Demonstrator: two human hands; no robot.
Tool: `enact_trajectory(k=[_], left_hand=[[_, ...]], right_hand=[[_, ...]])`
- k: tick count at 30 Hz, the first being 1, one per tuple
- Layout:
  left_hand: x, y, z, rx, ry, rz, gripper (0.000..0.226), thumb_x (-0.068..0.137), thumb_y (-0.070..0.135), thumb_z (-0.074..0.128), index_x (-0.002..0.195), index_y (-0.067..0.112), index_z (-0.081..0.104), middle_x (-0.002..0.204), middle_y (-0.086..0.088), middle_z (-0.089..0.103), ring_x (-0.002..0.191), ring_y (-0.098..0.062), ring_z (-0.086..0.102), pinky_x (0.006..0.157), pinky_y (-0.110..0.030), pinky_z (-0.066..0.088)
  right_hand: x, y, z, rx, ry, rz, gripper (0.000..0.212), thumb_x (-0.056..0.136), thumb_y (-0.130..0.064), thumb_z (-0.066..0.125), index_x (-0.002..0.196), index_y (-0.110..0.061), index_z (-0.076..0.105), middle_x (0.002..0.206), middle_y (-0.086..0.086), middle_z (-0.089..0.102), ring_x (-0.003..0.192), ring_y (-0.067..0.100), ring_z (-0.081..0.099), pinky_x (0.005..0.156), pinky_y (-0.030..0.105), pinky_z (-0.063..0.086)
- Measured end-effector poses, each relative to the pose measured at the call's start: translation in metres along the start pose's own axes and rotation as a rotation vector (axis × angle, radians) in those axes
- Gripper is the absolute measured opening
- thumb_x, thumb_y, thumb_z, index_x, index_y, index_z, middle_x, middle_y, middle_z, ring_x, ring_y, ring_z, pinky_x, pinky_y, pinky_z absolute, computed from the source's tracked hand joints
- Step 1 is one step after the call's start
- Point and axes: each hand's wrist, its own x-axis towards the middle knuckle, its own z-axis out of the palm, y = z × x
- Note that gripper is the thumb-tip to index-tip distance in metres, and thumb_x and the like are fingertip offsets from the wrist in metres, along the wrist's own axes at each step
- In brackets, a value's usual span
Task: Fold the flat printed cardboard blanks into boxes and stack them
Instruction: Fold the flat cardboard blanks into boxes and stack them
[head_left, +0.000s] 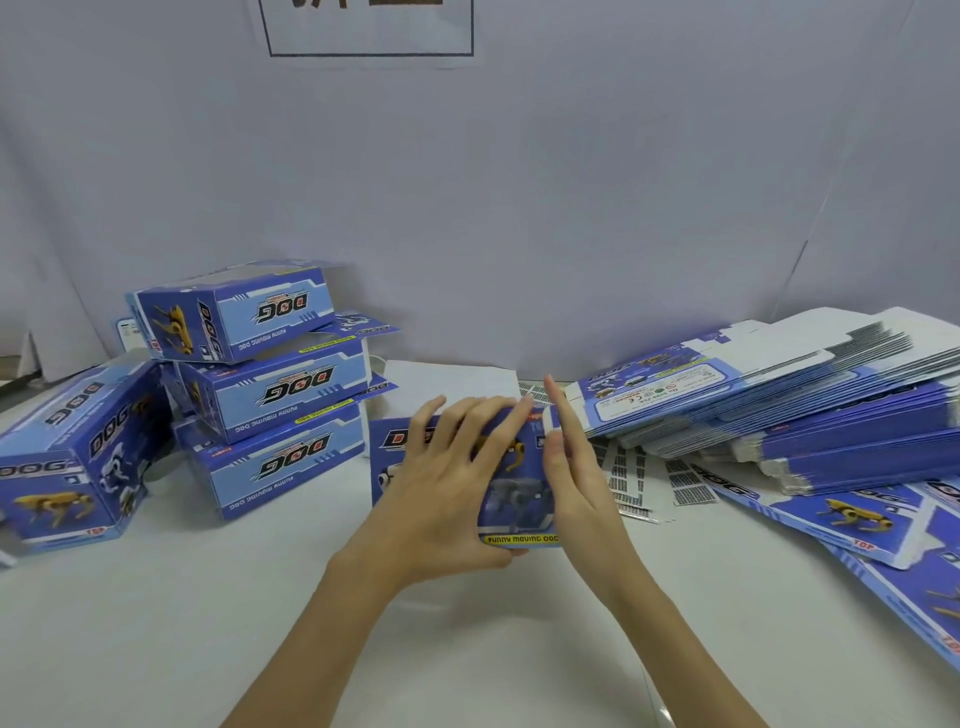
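A blue printed box (511, 501) with a yellow robot dog picture stands at the table's middle. My left hand (452, 488) lies over its top and front, fingers spread and thumb under its lower edge. My right hand (571, 467) presses flat against the box's right end, fingers straight. Three folded boxes (280, 384) are stacked at the left, and one more folded box (67, 457) stands beside them. A thick pile of flat blanks (810, 395) lies at the right.
Loose flat blanks (852, 514) spread toward the table's right front edge. Small barcode sheets (649, 478) lie under the pile's left edge. A grey cloth backdrop (519, 208) hangs behind the white table (208, 623).
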Motion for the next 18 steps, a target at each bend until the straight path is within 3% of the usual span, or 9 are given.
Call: enact_trajectory(k=[4,7,9,11,13,14,16,18], left_hand=[[0.001,0.002,0.001,0.008,-0.044,0.050,0.116,0.073,0.077,0.065,0.166,0.023,0.019,0.164,0.003,0.029,0.153,-0.021,0.028,0.127,-0.049,0.017],[0.001,0.004,0.001,0.004,0.017,0.024,0.117,0.075,0.079,0.065,0.165,0.021,0.020,0.162,0.001,0.032,0.150,-0.022,0.031,0.125,-0.050,0.021],[0.002,0.002,-0.005,-0.013,0.081,-0.041,0.119,0.076,0.083,0.064,0.165,0.018,0.020,0.160,-0.002,0.034,0.146,-0.025,0.035,0.120,-0.051,0.026],[0.003,-0.002,-0.015,-0.132,0.161,-0.137,0.119,0.074,0.082,0.068,0.165,0.021,0.021,0.160,0.000,0.034,0.144,-0.023,0.037,0.117,-0.048,0.031],[0.004,-0.008,-0.024,-0.472,0.245,-0.264,0.112,0.076,0.074,0.075,0.165,0.032,0.021,0.158,0.005,0.038,0.143,-0.019,0.042,0.114,-0.036,0.039],[0.004,-0.010,-0.027,-0.710,0.275,-0.342,0.105,0.077,0.070,0.076,0.163,0.037,0.025,0.154,0.006,0.045,0.138,-0.019,0.048,0.109,-0.033,0.046],[0.003,-0.010,-0.033,-1.231,0.301,-0.529,0.085,0.074,0.073,0.076,0.147,0.038,0.050,0.130,-0.002,0.067,0.115,-0.025,0.069,0.088,-0.038,0.061],[0.002,-0.007,-0.031,-1.624,0.233,-0.662,0.067,0.074,0.079,0.072,0.118,0.028,0.073,0.105,-0.006,0.078,0.088,-0.027,0.078,0.071,-0.042,0.064]], right_hand=[[0.001,0.004,0.003,-0.033,0.062,-0.027,0.047,0.112,-0.042,0.035,0.155,-0.061,0.033,0.158,-0.022,0.038,0.153,0.009,0.037,0.122,0.053,0.039],[0.000,-0.001,0.006,0.002,0.046,0.022,0.045,0.111,-0.050,0.033,0.152,-0.067,0.032,0.151,-0.020,0.046,0.145,0.010,0.049,0.115,0.049,0.048],[0.003,-0.009,-0.001,0.175,-0.002,0.092,0.048,0.107,-0.059,0.033,0.155,-0.059,0.036,0.149,-0.015,0.059,0.134,0.014,0.062,0.102,0.040,0.059],[0.008,-0.018,-0.018,0.384,0.047,0.190,0.055,0.103,-0.063,0.035,0.148,-0.042,0.057,0.138,-0.007,0.070,0.122,0.013,0.070,0.090,0.028,0.060],[0.013,-0.024,-0.033,0.547,0.073,0.231,0.052,0.105,-0.058,0.038,0.124,-0.030,0.078,0.126,0.005,0.075,0.108,0.021,0.074,0.086,0.033,0.060],[0.014,-0.024,-0.035,0.541,0.070,0.232,0.051,0.104,-0.056,0.041,0.119,-0.026,0.080,0.124,0.010,0.075,0.107,0.026,0.074,0.089,0.038,0.060],[0.012,-0.022,-0.029,0.368,0.037,0.227,0.048,0.103,-0.053,0.049,0.135,-0.026,0.071,0.132,0.014,0.072,0.118,0.029,0.071,0.101,0.044,0.057],[0.007,-0.017,-0.017,0.219,-0.058,0.220,0.049,0.102,-0.055,0.057,0.147,-0.036,0.058,0.141,0.005,0.068,0.122,0.022,0.069,0.095,0.037,0.059]])
